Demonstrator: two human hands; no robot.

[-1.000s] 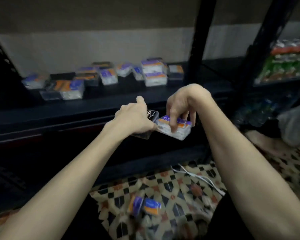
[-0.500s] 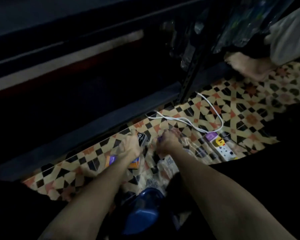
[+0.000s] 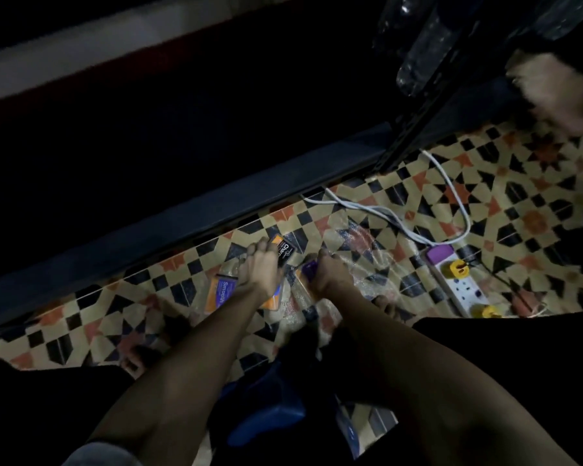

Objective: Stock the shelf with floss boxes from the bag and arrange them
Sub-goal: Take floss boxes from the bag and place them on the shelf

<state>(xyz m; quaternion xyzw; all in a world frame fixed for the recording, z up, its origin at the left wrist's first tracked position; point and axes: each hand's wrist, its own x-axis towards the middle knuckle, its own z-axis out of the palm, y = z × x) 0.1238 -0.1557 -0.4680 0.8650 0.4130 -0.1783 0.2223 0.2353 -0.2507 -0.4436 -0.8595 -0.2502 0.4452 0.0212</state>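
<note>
Head: floss box in left fingers.

Left hand grips black box; right hand grips purple box.

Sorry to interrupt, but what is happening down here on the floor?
A person reaches down to a clear plastic bag on the tiled floor, picking up floss boxes. The left hand grips a black floss box; the right hand grips a purple-topped box. An orange and purple box lies on the floor beside the left wrist.
</note>
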